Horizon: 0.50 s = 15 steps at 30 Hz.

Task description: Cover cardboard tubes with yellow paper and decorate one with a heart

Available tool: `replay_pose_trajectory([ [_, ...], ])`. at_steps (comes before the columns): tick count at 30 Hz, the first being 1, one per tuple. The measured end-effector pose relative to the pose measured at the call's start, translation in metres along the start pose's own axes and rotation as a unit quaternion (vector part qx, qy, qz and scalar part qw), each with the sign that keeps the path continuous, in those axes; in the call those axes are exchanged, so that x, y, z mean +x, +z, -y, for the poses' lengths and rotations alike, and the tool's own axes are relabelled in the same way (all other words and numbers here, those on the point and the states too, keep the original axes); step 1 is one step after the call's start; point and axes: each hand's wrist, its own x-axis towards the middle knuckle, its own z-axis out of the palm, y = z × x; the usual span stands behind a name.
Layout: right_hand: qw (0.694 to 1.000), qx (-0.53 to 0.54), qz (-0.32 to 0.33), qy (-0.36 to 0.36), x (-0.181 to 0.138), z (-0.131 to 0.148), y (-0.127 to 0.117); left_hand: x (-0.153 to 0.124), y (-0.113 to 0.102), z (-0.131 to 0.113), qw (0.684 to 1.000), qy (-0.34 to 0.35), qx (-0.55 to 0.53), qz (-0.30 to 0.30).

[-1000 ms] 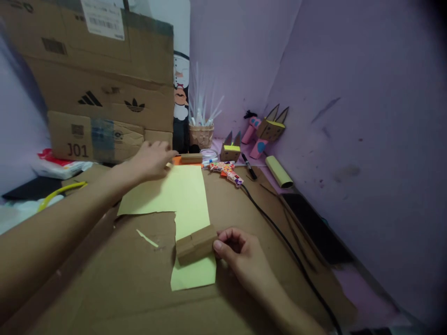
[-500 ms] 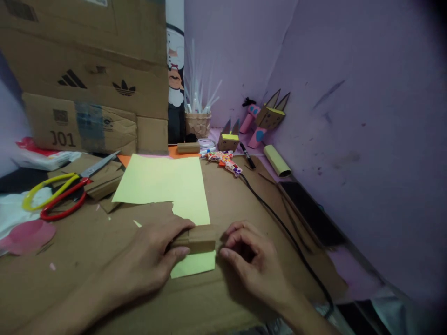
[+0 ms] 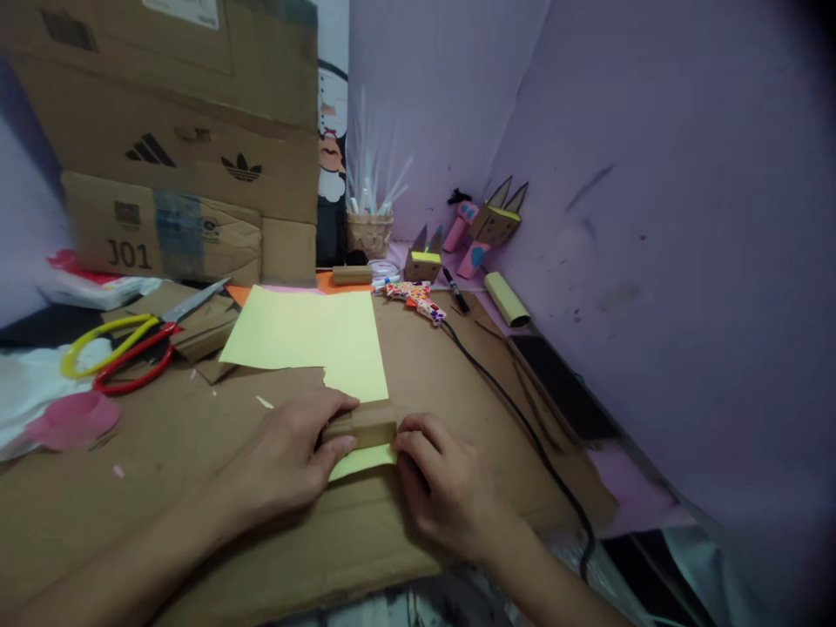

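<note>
One boxy brown cardboard piece

The single camera sits on the person's head and looks forward and down over a cardboard sheet. It is close enough that the left hand and right hand reach in from the bottom edge and meet just below the centre. Farther off, it faces an upright cardboard box at the left and a purple wall slanting away along the right. The sheet's near edge crosses the bottom; the view's upper right corner darkens to black.
</note>
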Motion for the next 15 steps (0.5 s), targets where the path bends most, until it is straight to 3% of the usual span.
replay_pose_trajectory([
  [9,1.0,-0.008,0.005,0.013,0.0031,0.0036,-0.0046,0.0007,0.0002,-0.002,1.0,-0.007,-0.008,-0.008],
  [15,0.994,0.097,-0.036,0.033,0.004,-0.0019,-0.0035,-0.0003,0.0026,-0.0034,0.999,-0.033,-0.04,0.001],
])
